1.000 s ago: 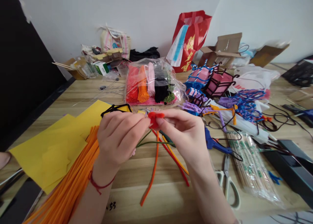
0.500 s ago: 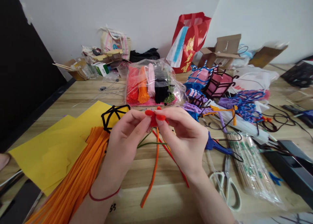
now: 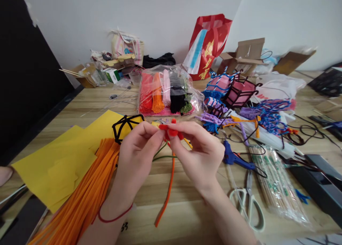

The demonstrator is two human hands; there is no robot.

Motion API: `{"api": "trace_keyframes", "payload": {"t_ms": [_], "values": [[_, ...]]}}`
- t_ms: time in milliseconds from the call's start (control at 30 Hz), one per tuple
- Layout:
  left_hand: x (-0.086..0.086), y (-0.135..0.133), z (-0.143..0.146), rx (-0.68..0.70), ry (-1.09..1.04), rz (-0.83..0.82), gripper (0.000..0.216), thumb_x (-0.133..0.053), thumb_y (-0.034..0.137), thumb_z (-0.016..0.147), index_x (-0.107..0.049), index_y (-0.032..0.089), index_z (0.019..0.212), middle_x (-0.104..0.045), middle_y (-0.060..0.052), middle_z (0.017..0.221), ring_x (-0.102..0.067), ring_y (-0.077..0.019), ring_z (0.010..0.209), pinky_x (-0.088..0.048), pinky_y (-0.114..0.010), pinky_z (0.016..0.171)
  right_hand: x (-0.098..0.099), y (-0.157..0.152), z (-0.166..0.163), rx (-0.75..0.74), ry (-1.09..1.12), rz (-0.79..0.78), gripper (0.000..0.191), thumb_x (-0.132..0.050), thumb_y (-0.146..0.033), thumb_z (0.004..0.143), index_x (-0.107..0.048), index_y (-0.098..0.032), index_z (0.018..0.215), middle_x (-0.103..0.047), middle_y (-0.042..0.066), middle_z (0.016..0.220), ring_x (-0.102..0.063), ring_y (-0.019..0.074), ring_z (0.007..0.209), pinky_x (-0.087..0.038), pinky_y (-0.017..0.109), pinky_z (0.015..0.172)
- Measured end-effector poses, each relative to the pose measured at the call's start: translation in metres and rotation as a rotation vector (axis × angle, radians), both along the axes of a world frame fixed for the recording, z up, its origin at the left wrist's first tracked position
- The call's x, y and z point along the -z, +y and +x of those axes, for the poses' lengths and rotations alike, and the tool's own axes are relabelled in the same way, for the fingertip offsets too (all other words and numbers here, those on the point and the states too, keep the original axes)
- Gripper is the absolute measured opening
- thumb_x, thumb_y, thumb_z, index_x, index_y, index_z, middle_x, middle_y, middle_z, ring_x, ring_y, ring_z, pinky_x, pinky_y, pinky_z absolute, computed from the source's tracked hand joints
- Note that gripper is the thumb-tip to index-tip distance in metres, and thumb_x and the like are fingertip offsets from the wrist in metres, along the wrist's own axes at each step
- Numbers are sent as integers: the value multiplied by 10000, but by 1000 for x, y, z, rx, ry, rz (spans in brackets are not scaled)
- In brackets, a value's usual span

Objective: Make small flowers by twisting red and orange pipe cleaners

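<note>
My left hand [image 3: 139,157] and my right hand [image 3: 201,153] meet in mid-view. Both pinch a small red pipe-cleaner flower [image 3: 173,132] with looped petals; the fingertips cover part of it. Just below the flower a green pipe cleaner [image 3: 167,156] shows between my hands. An orange pipe cleaner [image 3: 169,193] runs down toward the table's front. Left of my left hand lie a bundle of orange pipe cleaners [image 3: 82,188] and a black pipe-cleaner frame [image 3: 127,125] with yellow inside.
Yellow sheets [image 3: 53,163] lie at left. Behind my hands is a clear bag of coloured pipe cleaners [image 3: 164,91]. To the right are a blue glue gun [image 3: 237,159], scissors [image 3: 248,205], bagged wooden sticks [image 3: 278,184] and pink lanterns [image 3: 240,91]. A red bag [image 3: 211,45] stands behind.
The red flower has turned in my fingers, showing its petals differently. A long red strand that slanted down to the right beneath my hands is now out of sight.
</note>
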State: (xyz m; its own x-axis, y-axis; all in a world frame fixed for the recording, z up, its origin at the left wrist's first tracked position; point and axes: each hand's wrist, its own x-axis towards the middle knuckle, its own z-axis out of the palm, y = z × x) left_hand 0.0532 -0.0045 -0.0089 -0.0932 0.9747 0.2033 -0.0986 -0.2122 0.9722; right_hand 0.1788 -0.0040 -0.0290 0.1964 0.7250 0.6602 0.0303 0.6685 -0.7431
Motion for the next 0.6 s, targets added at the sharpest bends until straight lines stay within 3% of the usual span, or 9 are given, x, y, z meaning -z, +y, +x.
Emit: {"api": "trace_keyframes", "payload": {"t_ms": [100, 200, 300, 367, 433, 500, 600], "values": [[3, 2, 1, -17, -12, 32, 225, -773, 282, 829, -621, 203, 683, -547, 39, 610, -467, -97, 573, -419, -201, 513, 1, -1, -3, 12, 8, 2, 310, -710, -39, 890, -823, -286, 1038, -840, 12, 974, -784, 164, 879, -658, 301, 799], [3, 1, -5, 15, 104, 89, 305, -722, 358, 929, -613, 209, 686, -536, 30, 590, -466, -107, 536, -399, -226, 474, -8, 0, 1, -109, 148, -220, 196, -775, -125, 884, -816, -269, 1010, -850, 22, 997, -808, 170, 892, -682, 295, 811], [0, 1, -17, -14, 346, 201, 308, -603, 384, 1043, -697, 228, 794, -606, 14, 642, -556, -128, 571, -443, -247, 488, -16, 4, 10, -270, 279, -424, 165, -859, -218, 823, -785, -244, 968, -844, -4, 847, -805, 158, 702, -696, 268, 684], [-3, 2, -27, -84, 513, 359, 144, -624, 325, 1043, -756, 274, 1015, -712, 5, 808, -661, -147, 719, -536, -264, 614, -19, 7, 16, -356, 307, -528, 201, -916, -294, 770, -763, -216, 876, -822, -17, 737, -772, 142, 581, -688, 253, 618], [-4, 6, -35, -58, 687, 625, 219, -676, 225, 1005, -744, 337, 1180, -776, 0, 1035, -714, -166, 889, -573, -302, 788, -19, 10, 21, -416, 312, -600, 256, -949, -345, 726, -758, -198, 811, -807, -17, 674, -755, 136, 534, -676, 240, 580], [-3, 9, -43, -12, 831, 829, 276, -683, 182, 995, -747, 366, 1192, -791, 8, 1077, -724, -192, 956, -550, -349, 871, -19, 11, 22, -447, 317, -633, 263, -954, -361, 716, -770, -192, 798, -801, -14, 647, -754, 134, 527, -665, 228, 564], [1, 12, -48, -59, 944, 971, 334, -643, 158, 1014, -714, 323, 1295, -810, -12, 1096, -729, -229, 1004, -528, -399, 898, -19, 10, 23, -481, 317, -633, 232, -932, -358, 747, -780, -191, 799, -794, -15, 628, -744, 128, 516, -653, 220, 550]]}}
